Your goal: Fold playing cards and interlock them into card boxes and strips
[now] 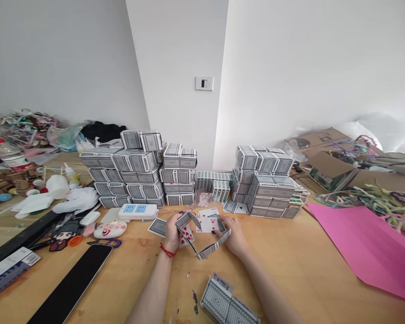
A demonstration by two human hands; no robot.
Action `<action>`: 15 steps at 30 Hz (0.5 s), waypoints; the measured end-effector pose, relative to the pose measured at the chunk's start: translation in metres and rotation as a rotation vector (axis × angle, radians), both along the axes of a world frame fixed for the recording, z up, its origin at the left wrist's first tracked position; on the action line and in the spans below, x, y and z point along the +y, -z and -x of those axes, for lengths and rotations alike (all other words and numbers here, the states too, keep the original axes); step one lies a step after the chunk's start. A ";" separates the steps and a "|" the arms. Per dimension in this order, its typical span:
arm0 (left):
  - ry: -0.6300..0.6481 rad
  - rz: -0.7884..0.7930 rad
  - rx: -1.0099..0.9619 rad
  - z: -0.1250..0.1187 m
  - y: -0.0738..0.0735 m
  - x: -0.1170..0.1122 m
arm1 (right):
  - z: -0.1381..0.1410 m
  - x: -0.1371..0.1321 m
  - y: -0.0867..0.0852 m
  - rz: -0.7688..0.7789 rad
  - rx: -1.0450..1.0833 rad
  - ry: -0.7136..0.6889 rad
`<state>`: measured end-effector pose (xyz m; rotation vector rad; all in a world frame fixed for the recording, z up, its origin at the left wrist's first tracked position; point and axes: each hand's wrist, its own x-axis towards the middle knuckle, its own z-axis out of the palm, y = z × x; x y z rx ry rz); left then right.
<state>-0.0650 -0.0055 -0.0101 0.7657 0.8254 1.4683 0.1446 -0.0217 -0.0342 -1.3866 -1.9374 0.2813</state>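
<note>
My left hand [172, 232], a red cord around its wrist, pinches one end of a bent strip of folded playing cards [212, 249]. The strip makes an angular loop with a gap at the far side. My right hand [235, 234] grips the strip's other end, its fingers partly hidden behind the cards. Beneath the hands, loose playing cards [207, 225] lie face up on the wooden table [283, 270]. A face-down card [157, 227] lies beside my left hand. Closer to me is a block of folded cards [218, 299] with a king sticking out.
Stacked card blocks [141, 175] rise at back left, others [270, 180] at back right. A white power strip [138, 211], a black phone [72, 283] and a box cutter [108, 242] lie left. Pink paper [367, 247] and cardboard boxes [351, 171] occupy the right.
</note>
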 end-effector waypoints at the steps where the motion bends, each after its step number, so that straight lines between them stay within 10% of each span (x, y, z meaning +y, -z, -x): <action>1: 0.007 -0.005 0.004 0.000 0.000 0.000 | -0.001 0.000 0.000 -0.009 0.009 0.000; 15: 0.074 0.010 0.028 -0.002 -0.002 -0.003 | 0.006 -0.006 -0.013 0.046 -0.136 -0.075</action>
